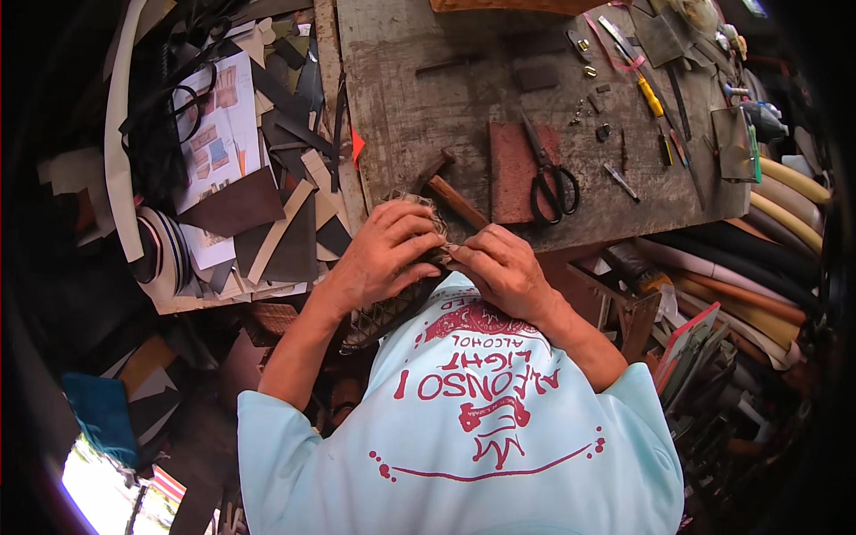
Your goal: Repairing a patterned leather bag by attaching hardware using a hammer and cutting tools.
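Observation:
My left hand (397, 250) grips a tan and grey patterned piece (415, 203), perhaps woven or quilted, at the worktable's front edge, its fingers curled over it. My right hand (490, 267) pinches a narrow end of the same piece just right of my left hand. Much of the piece is hidden under my hands. A wooden-handled hammer (455, 201) lies just beyond them. Black-handled scissors (548, 187) rest across a worn reddish block (510, 192) to the right.
The worktable (401, 107) holds small metal parts (588, 71), a yellow-handled tool (649, 94) and other hand tools. Leather offcuts (223, 201) and printed sheets (205, 125) cover the left side. Several material rolls (776, 250) stand out at the right below the table.

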`<state>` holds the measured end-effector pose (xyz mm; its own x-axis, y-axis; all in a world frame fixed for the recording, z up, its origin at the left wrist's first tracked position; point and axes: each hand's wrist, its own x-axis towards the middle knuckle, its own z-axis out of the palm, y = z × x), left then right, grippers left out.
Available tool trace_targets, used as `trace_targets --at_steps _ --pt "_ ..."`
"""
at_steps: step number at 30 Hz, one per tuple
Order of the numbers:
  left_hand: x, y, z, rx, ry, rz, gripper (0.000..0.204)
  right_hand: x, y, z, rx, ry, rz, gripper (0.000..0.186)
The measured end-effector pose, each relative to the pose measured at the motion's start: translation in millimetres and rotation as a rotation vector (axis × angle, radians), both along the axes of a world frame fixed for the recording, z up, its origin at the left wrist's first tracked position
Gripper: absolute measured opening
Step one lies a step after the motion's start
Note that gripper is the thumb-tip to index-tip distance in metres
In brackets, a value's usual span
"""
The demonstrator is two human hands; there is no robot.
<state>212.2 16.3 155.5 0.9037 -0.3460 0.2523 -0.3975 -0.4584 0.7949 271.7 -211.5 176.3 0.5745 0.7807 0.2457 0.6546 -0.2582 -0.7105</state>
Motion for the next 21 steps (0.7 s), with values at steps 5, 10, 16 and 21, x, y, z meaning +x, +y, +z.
trace_targets --at_steps 5,10,16,21 --pt "-1.0 8.6 -4.6 -0.052 0.103 0.052 0.037 -3.2 8.7 -4.3 0.148 0.516 -0.220 0.046" --pt "0.1 20.2 -2.5 -0.126 0.249 0.153 0.043 -16.5 10.3 -41.7 0.213 0.694 -0.140 0.049" --pt "1.1 31.8 -9.2 -0.166 0.331 0.231 0.040 -19.9 36.5 -47.4 0.308 0.640 -0.246 0.047" --pt "6.5 39.5 -8.7 -0.185 0.345 0.190 0.039 -22.1 47.5 -58.0 0.361 0.650 -0.312 0.034"
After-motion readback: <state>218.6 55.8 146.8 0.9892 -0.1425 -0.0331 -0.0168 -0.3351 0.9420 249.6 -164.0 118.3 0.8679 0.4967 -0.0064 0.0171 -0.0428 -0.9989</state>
